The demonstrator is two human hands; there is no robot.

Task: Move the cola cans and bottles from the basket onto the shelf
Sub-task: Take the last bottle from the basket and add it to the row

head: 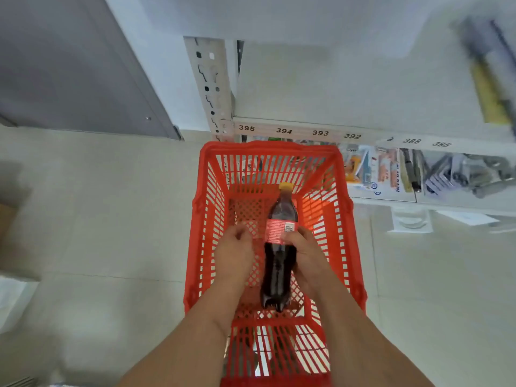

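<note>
A red plastic basket [205, 196] stands on the floor in front of a white shelf [296, 131] with number labels. One dark cola bottle [279, 263] with a yellow cap and a red label lies lengthwise inside the basket, cap toward the shelf. My right hand [304, 255] grips the bottle at its label from the right side. My left hand [233, 251] hovers inside the basket just left of the bottle, fingers curled, holding nothing. No cans show in the basket.
A perforated white upright [210, 85] rises at the shelf's left end. The lower shelf level to the right holds packaged goods [374, 171] and grey items [458, 174]. A grey door [69, 65] stands at the left. Pale floor tiles surround the basket.
</note>
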